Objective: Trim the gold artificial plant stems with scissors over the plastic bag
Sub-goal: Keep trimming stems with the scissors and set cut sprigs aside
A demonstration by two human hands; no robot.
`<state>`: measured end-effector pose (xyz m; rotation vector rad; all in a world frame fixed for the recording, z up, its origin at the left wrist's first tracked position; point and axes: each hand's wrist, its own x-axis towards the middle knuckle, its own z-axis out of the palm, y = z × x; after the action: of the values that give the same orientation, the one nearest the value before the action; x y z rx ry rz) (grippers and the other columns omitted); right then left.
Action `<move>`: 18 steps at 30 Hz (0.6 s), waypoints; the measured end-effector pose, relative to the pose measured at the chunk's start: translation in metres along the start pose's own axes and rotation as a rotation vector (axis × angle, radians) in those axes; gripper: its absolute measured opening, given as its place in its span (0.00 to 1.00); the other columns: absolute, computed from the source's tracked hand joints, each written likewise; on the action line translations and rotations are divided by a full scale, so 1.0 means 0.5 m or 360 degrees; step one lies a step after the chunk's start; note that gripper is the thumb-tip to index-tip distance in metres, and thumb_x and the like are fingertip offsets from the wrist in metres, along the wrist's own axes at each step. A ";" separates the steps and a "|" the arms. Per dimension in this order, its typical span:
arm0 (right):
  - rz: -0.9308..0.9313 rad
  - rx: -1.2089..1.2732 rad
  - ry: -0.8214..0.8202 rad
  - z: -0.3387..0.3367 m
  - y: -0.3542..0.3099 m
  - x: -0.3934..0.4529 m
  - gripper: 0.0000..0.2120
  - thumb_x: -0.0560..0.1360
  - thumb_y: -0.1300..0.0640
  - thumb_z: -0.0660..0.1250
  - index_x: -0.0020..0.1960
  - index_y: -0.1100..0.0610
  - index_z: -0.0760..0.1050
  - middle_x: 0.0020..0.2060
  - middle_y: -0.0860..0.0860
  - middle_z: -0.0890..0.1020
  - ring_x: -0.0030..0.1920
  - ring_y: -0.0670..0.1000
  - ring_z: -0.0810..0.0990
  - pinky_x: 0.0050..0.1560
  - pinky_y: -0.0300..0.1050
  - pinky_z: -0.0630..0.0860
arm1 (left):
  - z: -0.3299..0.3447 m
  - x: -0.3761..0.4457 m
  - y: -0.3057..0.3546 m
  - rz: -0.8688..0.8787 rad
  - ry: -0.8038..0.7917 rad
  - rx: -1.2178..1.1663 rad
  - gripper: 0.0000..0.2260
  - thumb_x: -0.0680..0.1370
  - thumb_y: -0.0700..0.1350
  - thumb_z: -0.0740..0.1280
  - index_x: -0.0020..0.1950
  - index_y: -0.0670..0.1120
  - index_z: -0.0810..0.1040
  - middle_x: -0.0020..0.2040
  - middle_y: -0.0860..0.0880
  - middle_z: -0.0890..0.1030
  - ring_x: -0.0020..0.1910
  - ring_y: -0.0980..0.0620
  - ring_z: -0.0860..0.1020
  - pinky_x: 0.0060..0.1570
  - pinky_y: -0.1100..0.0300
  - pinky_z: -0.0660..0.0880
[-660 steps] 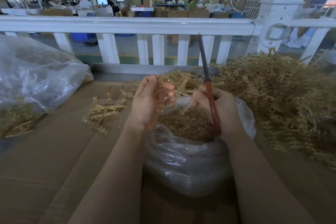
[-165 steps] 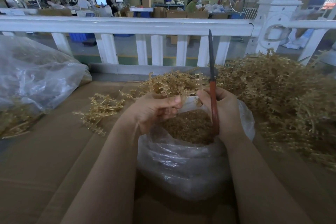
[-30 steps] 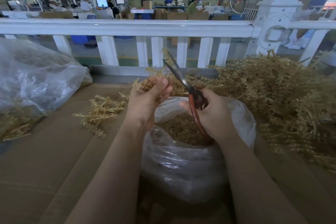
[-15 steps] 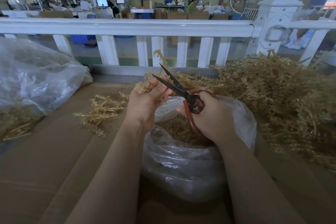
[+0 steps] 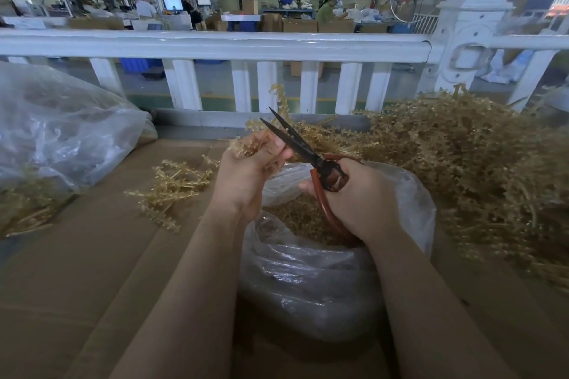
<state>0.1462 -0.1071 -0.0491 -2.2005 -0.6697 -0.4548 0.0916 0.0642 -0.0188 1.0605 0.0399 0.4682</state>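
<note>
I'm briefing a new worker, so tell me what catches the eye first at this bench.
The big heap of gold stems on the right, piled against the white railing. Then, at centre, the right hand holding red-handled scissors, blades pointing up-left at a stem pinched in the left hand, above an open plastic bag of gold trimmings.

no legible text, labels, brands or numbers anywhere, distant monitor screen (image 5: 173, 3) lit but too small to read, cardboard boxes (image 5: 300, 25) unmarked
</note>
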 end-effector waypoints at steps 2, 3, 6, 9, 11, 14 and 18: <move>-0.0017 -0.0007 0.0020 0.002 0.001 0.000 0.19 0.68 0.27 0.69 0.40 0.43 0.75 0.30 0.41 0.77 0.35 0.40 0.76 0.35 0.36 0.70 | 0.001 -0.001 0.000 0.0014 0.0012 0.0019 0.09 0.70 0.39 0.73 0.49 0.40 0.82 0.47 0.46 0.84 0.48 0.51 0.83 0.52 0.61 0.78; -0.0021 -0.0010 0.0029 0.002 0.002 -0.001 0.21 0.67 0.26 0.68 0.41 0.44 0.76 0.30 0.41 0.77 0.35 0.40 0.77 0.35 0.36 0.71 | 0.002 -0.001 0.000 0.0020 0.0019 0.0028 0.08 0.71 0.39 0.73 0.49 0.40 0.82 0.46 0.47 0.84 0.47 0.51 0.83 0.51 0.61 0.78; -0.0015 -0.0008 0.0026 0.001 0.002 -0.001 0.23 0.65 0.24 0.64 0.41 0.43 0.75 0.30 0.40 0.77 0.35 0.40 0.77 0.35 0.37 0.71 | 0.001 -0.002 0.000 0.0026 0.0020 0.0039 0.08 0.71 0.38 0.73 0.49 0.40 0.81 0.46 0.47 0.84 0.45 0.52 0.83 0.50 0.62 0.78; -0.0027 -0.0039 0.0032 0.000 0.000 -0.001 0.20 0.66 0.24 0.65 0.38 0.40 0.69 0.29 0.39 0.75 0.34 0.37 0.75 0.33 0.33 0.65 | 0.000 -0.002 -0.001 0.0015 0.0001 0.0131 0.07 0.72 0.37 0.73 0.50 0.40 0.81 0.49 0.44 0.83 0.47 0.50 0.83 0.51 0.60 0.78; -0.0039 -0.0068 0.0038 0.000 0.001 -0.002 0.19 0.67 0.25 0.66 0.40 0.38 0.70 0.31 0.38 0.76 0.35 0.36 0.75 0.34 0.31 0.64 | 0.001 -0.003 -0.002 0.0012 -0.0002 0.0195 0.06 0.71 0.37 0.73 0.47 0.41 0.81 0.47 0.44 0.83 0.45 0.50 0.82 0.51 0.59 0.78; -0.0052 -0.0078 0.0038 0.002 0.004 -0.002 0.19 0.67 0.25 0.66 0.42 0.40 0.72 0.32 0.38 0.77 0.37 0.36 0.75 0.35 0.32 0.66 | 0.001 -0.005 0.000 0.0042 -0.0025 0.0285 0.03 0.73 0.36 0.73 0.44 0.42 0.82 0.46 0.44 0.83 0.44 0.49 0.82 0.52 0.56 0.78; -0.0081 -0.0078 0.0067 0.001 0.002 -0.003 0.18 0.68 0.26 0.67 0.37 0.38 0.67 0.29 0.39 0.74 0.33 0.37 0.74 0.33 0.32 0.65 | 0.000 -0.006 0.002 0.0086 0.0004 0.0354 0.03 0.74 0.35 0.72 0.44 0.42 0.83 0.45 0.43 0.84 0.45 0.47 0.81 0.57 0.51 0.77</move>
<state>0.1456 -0.1075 -0.0509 -2.2175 -0.6997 -0.5473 0.0885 0.0633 -0.0184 1.2818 0.0672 0.5223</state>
